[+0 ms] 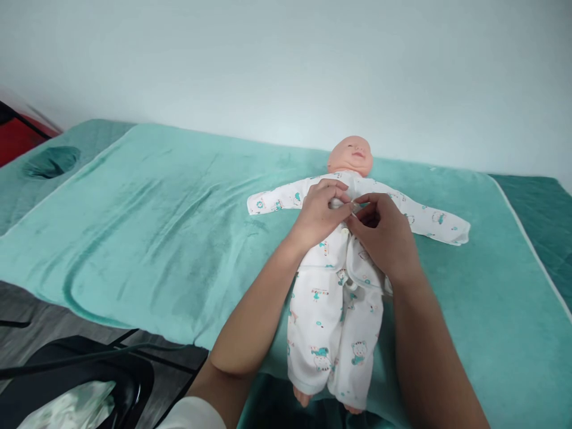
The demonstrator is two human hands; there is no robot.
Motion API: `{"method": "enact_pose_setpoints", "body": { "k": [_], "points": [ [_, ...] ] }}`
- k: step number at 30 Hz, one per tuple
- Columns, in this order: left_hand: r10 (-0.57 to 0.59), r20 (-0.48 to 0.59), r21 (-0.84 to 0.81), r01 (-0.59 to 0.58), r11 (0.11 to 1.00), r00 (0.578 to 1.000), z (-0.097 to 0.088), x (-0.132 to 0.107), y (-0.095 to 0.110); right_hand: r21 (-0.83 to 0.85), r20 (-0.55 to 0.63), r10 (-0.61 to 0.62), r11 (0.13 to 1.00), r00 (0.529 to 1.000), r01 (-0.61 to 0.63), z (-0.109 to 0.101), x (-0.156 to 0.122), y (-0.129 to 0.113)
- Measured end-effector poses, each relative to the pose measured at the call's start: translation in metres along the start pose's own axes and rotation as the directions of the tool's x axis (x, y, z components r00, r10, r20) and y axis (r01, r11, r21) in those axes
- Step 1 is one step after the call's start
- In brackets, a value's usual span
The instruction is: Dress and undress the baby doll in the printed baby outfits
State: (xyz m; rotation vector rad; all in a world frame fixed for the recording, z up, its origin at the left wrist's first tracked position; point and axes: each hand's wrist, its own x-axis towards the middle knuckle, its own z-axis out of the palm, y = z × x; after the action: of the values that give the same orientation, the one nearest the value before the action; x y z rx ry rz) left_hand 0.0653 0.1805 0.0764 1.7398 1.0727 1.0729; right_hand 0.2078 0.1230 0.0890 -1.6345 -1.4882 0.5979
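Observation:
A baby doll (pixel 351 154) lies on its back, dressed in a white printed baby jacket (pixel 324 253) and matching trousers (pixel 315 333). Its sleeves stretch out to both sides, and bare toes show below the trouser legs. On the doll's chest, my left hand (pixel 324 210) pinches the jacket's front edge between thumb and fingers. My right hand (pixel 383 229) meets it there, its thumb and index finger closed on the other side of the front opening. Below my fingertips the jacket front hangs apart over the trousers. My fingers partly hide the fastening they hold.
A green velvety cover (pixel 179 226) lies over the padded bed, which has a round hole (pixel 52 161) at its far left. Behind runs a pale wall (pixel 286 71). A black chair (pixel 84 357) with a crumpled cloth (pixel 74 408) stands at the lower left.

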Motion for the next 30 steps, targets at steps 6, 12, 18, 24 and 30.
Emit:
{"method": "enact_pose_setpoints", "body": {
  "k": [6, 12, 18, 24, 30],
  "points": [
    [0.052, 0.01, -0.067, -0.051, 0.996, 0.999, -0.001, 0.0, -0.005, -0.249, 0.04, -0.016, 0.968, 0.999, 0.025, -0.005, -0.011, -0.012],
    [0.125, 0.115, -0.102, -0.113, 0.988, 0.986, -0.015, -0.003, 0.002, -0.625, 0.19, 0.01, 0.773, 0.982, 0.113, -0.019, -0.034, -0.029],
    [0.042, 0.43, 0.013, -0.053, 0.999, 0.902, -0.038, -0.011, 0.016, -0.408, 0.392, 0.072, 0.907, 0.917, 0.103, -0.042, -0.023, -0.02],
    [0.037, 0.467, 0.091, -0.09, 0.992, 0.884, -0.041, -0.011, 0.015, -0.014, 0.459, 0.037, 0.999, 0.888, -0.034, -0.043, -0.015, -0.01],
    [-0.032, 0.486, 0.011, 0.03, 0.999, 0.873, -0.047, -0.01, 0.012, 0.235, 0.405, -0.009, 0.967, 0.914, -0.094, -0.031, -0.017, -0.006]
  ]
}}
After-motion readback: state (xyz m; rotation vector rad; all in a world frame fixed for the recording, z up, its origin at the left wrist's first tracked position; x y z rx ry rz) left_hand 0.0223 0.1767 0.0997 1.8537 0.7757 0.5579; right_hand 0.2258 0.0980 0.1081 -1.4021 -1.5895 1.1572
